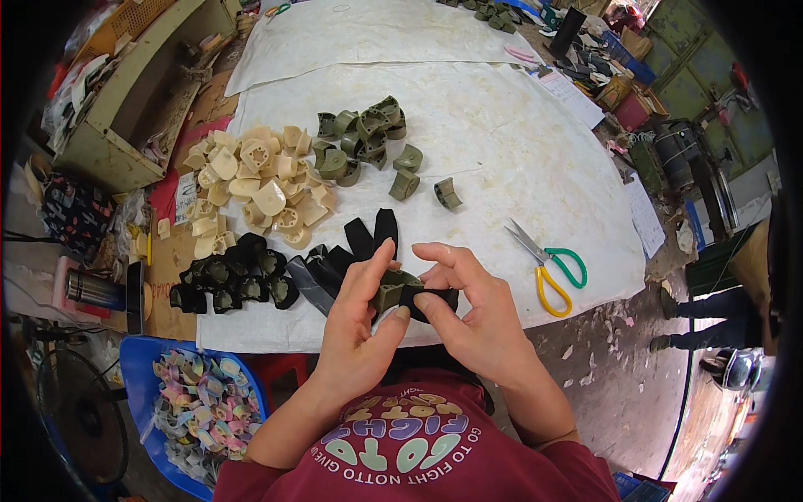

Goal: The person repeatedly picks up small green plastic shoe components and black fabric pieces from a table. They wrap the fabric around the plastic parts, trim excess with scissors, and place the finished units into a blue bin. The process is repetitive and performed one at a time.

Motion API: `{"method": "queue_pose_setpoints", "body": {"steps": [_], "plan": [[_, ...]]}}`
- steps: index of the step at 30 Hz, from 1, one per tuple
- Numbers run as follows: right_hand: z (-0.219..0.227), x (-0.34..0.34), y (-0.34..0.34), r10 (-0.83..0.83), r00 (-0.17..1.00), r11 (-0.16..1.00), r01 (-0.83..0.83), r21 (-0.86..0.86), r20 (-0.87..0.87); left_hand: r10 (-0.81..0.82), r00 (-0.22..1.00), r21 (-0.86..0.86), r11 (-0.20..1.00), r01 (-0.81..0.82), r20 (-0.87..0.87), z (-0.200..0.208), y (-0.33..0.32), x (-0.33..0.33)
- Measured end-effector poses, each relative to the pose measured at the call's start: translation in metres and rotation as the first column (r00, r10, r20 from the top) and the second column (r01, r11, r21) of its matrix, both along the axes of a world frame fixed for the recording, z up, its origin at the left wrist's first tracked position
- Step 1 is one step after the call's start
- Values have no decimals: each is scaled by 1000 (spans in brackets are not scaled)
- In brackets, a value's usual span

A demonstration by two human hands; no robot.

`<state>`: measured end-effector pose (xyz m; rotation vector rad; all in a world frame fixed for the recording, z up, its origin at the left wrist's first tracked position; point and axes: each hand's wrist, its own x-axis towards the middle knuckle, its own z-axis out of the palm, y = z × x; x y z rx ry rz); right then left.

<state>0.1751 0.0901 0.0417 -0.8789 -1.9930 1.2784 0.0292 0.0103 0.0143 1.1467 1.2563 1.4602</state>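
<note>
Both hands are working at the near edge of the surface (pixel 502 134). The left hand (pixel 355 322) is closing its grip around an olive buckle (pixel 390 290); the right hand (pixel 468 305) is pinching a black strap (pixel 431 299) against it. Judgement: keeping the buckle steady and the strap flat should be helping the fit. Scissors (pixel 548 268) are lying toward the right edge, well apart. Open cloth is remaining between them and the olive pile (pixel 364 138).

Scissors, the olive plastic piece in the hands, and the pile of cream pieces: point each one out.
scissors (pixel 548 266), head view, on the pivot where blades meet handles.
olive plastic piece (pixel 391 293), head view, on its front face between the hands.
pile of cream pieces (pixel 259 188), head view, on the middle of the heap.
</note>
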Motion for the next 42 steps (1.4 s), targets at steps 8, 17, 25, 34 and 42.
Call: {"method": "queue_pose_setpoints", "body": {"steps": [8, 17, 25, 34, 42], "plan": [[5, -3, -5, -77, 991, 974, 51, 219, 113, 96, 992, 86, 992, -89, -81, -5, 9, 2], [-49, 37, -30, -155, 987, 951, 137, 278, 45, 83, 966, 108, 988, -112, 246, -12, 8, -3], [-62, 5, -28, -274, 639, 718, -362, -595, -719, 83, 994, 227, 969, -97, 70, -6, 1, 9], [-61, 12, -10, -324, 655, 655, -366, -661, -683, 12, 993, 180, 984, 9, -116, -1, -4, 8], [-61, 18, -6, -312, 638, 515, -510, -689, -704, -34, 924, 214, 969, 123, -381, -8, 3, -1]]}}
